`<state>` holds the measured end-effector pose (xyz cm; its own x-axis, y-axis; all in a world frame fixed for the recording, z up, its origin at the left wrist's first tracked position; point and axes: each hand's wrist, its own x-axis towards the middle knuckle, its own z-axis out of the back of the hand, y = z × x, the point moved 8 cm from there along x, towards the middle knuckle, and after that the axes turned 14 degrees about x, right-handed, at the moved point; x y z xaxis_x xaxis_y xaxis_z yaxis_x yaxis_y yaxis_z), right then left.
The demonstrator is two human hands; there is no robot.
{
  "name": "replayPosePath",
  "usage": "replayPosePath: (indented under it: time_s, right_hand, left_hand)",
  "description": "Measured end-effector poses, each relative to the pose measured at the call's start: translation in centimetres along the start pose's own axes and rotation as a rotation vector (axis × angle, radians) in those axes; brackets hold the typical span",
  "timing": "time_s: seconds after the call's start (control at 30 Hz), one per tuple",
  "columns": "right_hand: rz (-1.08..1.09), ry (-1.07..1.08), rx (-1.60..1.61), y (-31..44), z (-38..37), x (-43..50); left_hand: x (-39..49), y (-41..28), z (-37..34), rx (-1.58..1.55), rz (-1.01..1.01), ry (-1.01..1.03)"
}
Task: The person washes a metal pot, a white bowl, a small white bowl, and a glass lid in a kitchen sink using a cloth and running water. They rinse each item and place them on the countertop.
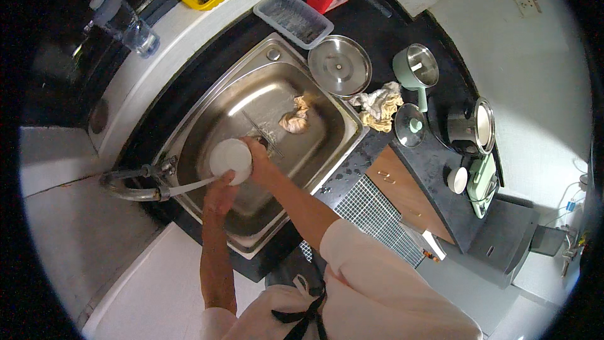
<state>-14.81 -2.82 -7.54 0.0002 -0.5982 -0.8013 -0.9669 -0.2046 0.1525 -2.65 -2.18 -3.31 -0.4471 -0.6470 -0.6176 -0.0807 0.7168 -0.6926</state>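
Note:
Both my hands hold a white bowl (230, 160) over the stainless steel sink (325, 118). My left hand (222, 193) grips its near rim, while my right hand (257, 158) is closed on its right side. A stream of water (193, 186) runs from the metal faucet (137, 189) towards the bowl and my left hand. Beyond the bowl, a pair of chopsticks (257, 127) lies across the sink floor near the drain, partly behind my right hand. A crumpled, pale wet clump (295, 123), possibly a cloth, rests further right in the basin.
A round metal lid (339, 66) overlaps the sink's far right edge, beside crumpled cloths (381, 104). A clear plastic tray (293, 18), green saucepan (415, 67), glass lid (409, 125), steel pot (467, 125) and white cup (457, 180) stand on the counter. A plastic bottle (125, 23) lies on the ledge.

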Motion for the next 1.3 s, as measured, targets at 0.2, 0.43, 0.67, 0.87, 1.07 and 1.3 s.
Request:
replayPosePath:
  time_s: [0.2, 0.43, 0.67, 0.87, 1.07, 1.3]
  right_hand:
    - [0.179, 0.038, -0.474, -2.8, 0.0, -0.7]
    - [0.308, 0.146, -1.226, -2.4, 2.5, 2.0]
    - [-0.034, 0.418, -0.75, -0.7, 5.1, 1.7]
    - [0.673, 0.409, -1.391, -0.9, 0.2, -1.3]
    - [0.639, 0.065, -1.221, -2.1, 0.6, 0.4]
    - [0.681, 0.166, -1.866, -3.9, -4.2, -3.0]
  left_hand:
    - [0.6, 0.2, 3.1, 0.691, -0.177, -0.135]
    - [-1.2, -0.6, -0.1, 1.545, -0.376, -0.224]
    - [-1.8, -4.8, 1.7, 1.284, -0.851, -0.488]
    - [4.0, 3.3, 5.8, -0.249, -0.119, -0.301]
    - [-0.1, 1.6, 4.0, 0.503, -0.373, -0.7]
    - [-2.0, 1.0, 1.2, 1.077, -0.69, -0.382]
